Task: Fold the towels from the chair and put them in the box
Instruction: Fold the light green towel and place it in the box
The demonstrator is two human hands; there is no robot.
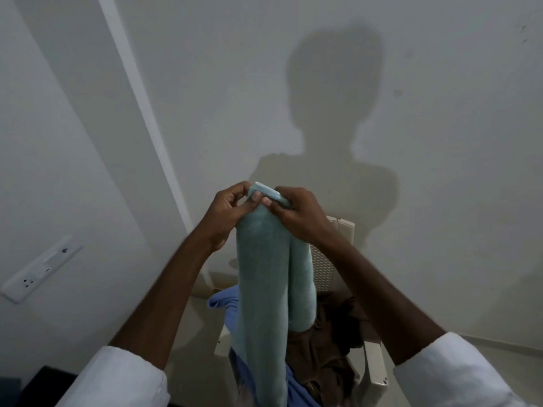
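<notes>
1. Hands meet at the top edge of a pale green terry towel [264,277], held up in front of the person at the middle of the view.
2. The left hand [227,214] pinches the towel's upper hem, thumb pressed on the near face and fingers curled behind it.
3. The right hand [296,214] grips the same hem just beside the left, its thumb tip on the cloth and its fingers wrapped over the far side.
4. The green towel hangs doubled lengthwise from that grip, in two long lobes that drop down over the chair.
5. Beneath it stands a cream plastic chair [374,368] with a lattice back, set against a plain white wall [205,83].
6. On the seat lie a crumpled blue towel [224,304], to the left of the hanging one, and a crumpled brown towel [329,345], to the right.
7. White rolled sleeves [117,380] cover both forearms near the bottom corners.
8. A white switch and socket plate [38,270] sits on the left wall.
9. The person's shadow [332,113] falls on the wall ahead.
</notes>
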